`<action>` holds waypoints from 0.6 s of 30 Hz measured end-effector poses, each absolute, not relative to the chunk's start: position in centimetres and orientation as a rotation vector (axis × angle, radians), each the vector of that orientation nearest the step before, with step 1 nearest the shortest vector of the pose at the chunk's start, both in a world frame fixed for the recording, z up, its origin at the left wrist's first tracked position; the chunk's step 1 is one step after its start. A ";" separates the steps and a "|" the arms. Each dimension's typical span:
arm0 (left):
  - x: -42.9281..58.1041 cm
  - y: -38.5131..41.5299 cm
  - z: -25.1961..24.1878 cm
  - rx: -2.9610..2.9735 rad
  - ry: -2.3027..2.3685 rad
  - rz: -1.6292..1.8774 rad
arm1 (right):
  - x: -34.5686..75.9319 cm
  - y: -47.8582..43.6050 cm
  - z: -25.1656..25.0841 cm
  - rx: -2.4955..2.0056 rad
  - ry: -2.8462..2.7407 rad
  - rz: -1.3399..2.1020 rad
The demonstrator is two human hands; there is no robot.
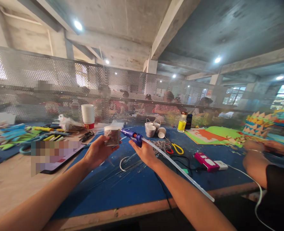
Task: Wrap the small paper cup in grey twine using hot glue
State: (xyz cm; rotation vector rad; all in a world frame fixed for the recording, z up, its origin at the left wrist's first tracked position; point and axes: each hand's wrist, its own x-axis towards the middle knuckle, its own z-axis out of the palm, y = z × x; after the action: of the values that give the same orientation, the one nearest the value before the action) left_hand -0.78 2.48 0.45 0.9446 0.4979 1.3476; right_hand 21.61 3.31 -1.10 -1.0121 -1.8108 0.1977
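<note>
My left hand (pixel 99 148) is closed round a small paper cup (pixel 112 136) with a white rim and a greyish-brown side, held up above the blue mat. In my right hand (pixel 145 150) is a blue hot glue gun (pixel 131 134), its nozzle pointing left at the cup's side near the rim. Whether the tip touches the cup I cannot tell. A long translucent glue stick (pixel 178 168) sticks out of the gun's back towards the lower right. Beyond the hands stand several small cups (pixel 150 130), some with handles, one lying tipped over.
Grey cord (pixel 160 146) lies heaped beside yellow-handled scissors (pixel 178 149). A magenta power strip (pixel 205 161) sits to the right, near a co-worker's arms (pixel 254 157). At left are a tablet (pixel 60 157), stacked paper cups (pixel 87 115) and coloured paper pieces. A perforated screen (pixel 132 83) runs behind.
</note>
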 end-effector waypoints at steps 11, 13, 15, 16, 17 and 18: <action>-0.6 2.5 0.6 0.917 0.518 1.355 | 21.5 3.3 -1.1 -1.008 -1.815 0.185; -0.6 2.5 0.6 0.911 0.516 1.354 | 21.5 3.3 -1.1 -1.021 -1.811 0.183; -0.6 2.4 0.6 0.906 0.506 1.349 | 21.5 3.3 -1.1 -1.025 -1.811 0.179; -0.7 2.4 0.6 0.906 0.502 1.345 | 21.5 3.3 -1.1 -1.023 -1.813 0.178; -0.7 2.4 0.6 0.908 0.498 1.342 | 21.5 3.3 -1.0 -1.020 -1.813 0.178; -0.7 2.4 0.7 0.911 0.496 1.340 | 21.6 3.3 -1.1 -1.019 -1.813 0.179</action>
State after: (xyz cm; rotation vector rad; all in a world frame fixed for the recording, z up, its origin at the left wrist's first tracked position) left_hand -0.66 2.35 0.68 0.9112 0.4957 1.3404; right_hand 21.55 3.30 -1.05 -1.0191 -1.8131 0.1789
